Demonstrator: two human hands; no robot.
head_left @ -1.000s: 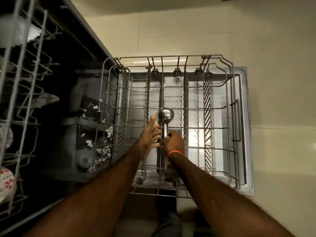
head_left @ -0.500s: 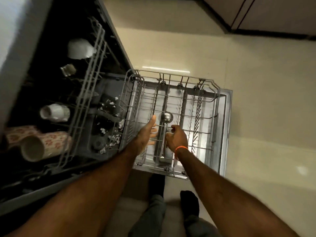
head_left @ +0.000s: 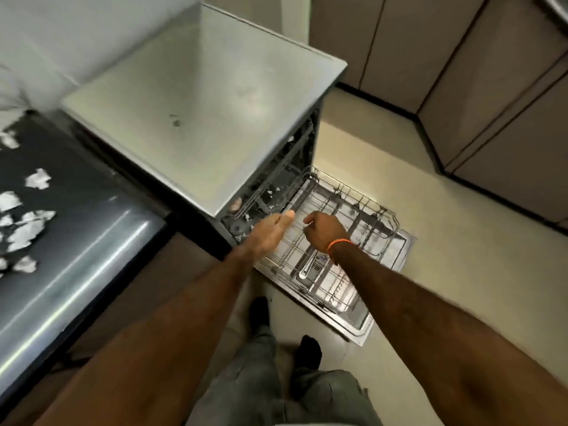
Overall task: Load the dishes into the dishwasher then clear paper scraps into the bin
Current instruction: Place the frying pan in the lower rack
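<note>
Since half a second ago our view has swung up and back: the dishwasher (head_left: pixel 215 118) now shows its flat grey top, and both hands have lifted off the ladle (head_left: pixel 308 265), which lies in the pulled-out lower rack (head_left: pixel 381 216).

The dishwasher stands open, its door (head_left: pixel 402 256) flat on the floor with the rack resting over it. We see nothing in the rack but the ladle, near its front edge, handle end toward us. Inside the dark tub, by the rack's left edge, pale paper bits (head_left: pixel 270 192) are scattered. On the dark counter (head_left: pixel 80 229) at the left, more paper scraps (head_left: pixel 27 232) lie along its left edge.

The ladle looks like stiff, smooth steel, light enough for one hand but slippery; we judge the mid-handle the best hold. The scraps are feather-light and crumpled, so we would pinch them or sweep them together into a palm. No bin is in view.

Our left hand (head_left: pixel 270 233) is flat, fingers together and extended, over the rack's left edge and holding nothing. Our right hand (head_left: pixel 325 230), with an orange band (head_left: pixel 338 245) at the wrist, hangs over the rack's middle, fingers loosely curled; it seems empty.
</note>
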